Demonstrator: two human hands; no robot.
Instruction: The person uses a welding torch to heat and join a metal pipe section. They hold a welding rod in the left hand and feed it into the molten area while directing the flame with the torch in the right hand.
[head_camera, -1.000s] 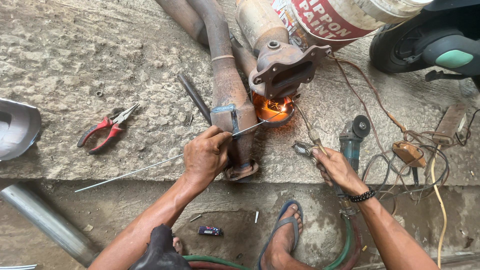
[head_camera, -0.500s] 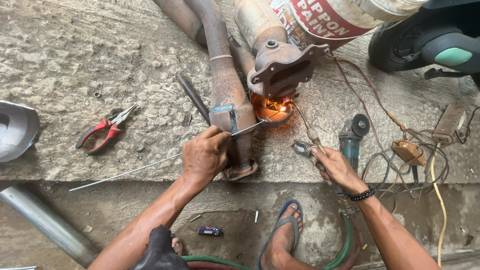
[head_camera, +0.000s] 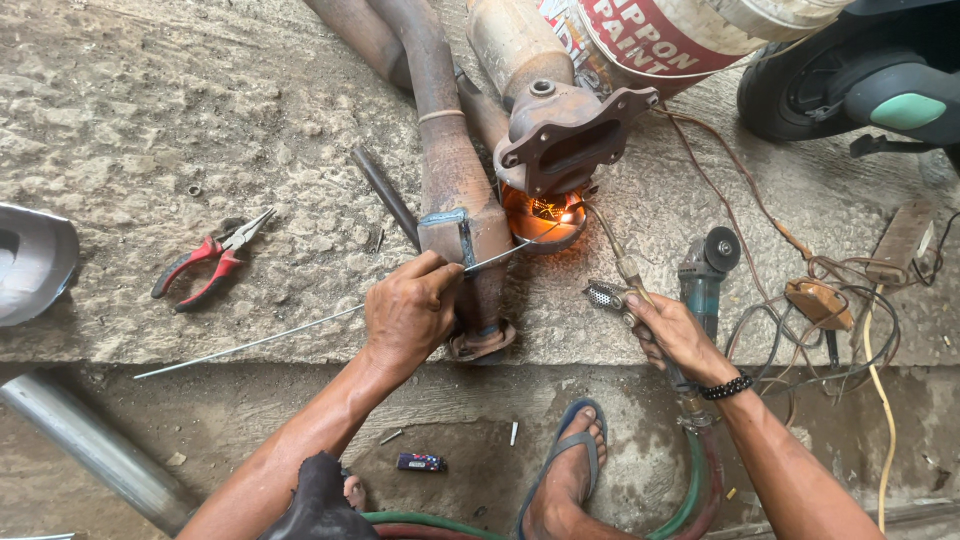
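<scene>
The rusty exhaust pipe lies on the rough concrete slab, running away from the person, its near flange just beyond the left hand's knuckles. The left hand is clenched around a thin filler rod; the long tail of the rod trails out to the left of the grip across the slab, and the short working end reaches forward and to the right of it, into the orange glow. The right hand is closed on the handle of a gas torch, whose slim neck rises from the grip up and to the left, its tip at that same glow under the bolted flange. Green and red hoses drop away behind the right wrist.

The step in hand looks like brazing or welding the joint beside the flange: heat and rod meet at one spot. The next move, as I judge it, calls for steady hands, with the rod fed in little by little as it melts and the flame kept on the seam without straying onto the thinner pipe wall.

Just right of the torch grip an angle grinder lies among tangled wires. Well left of the rod hand lie red-handled pliers.
</scene>
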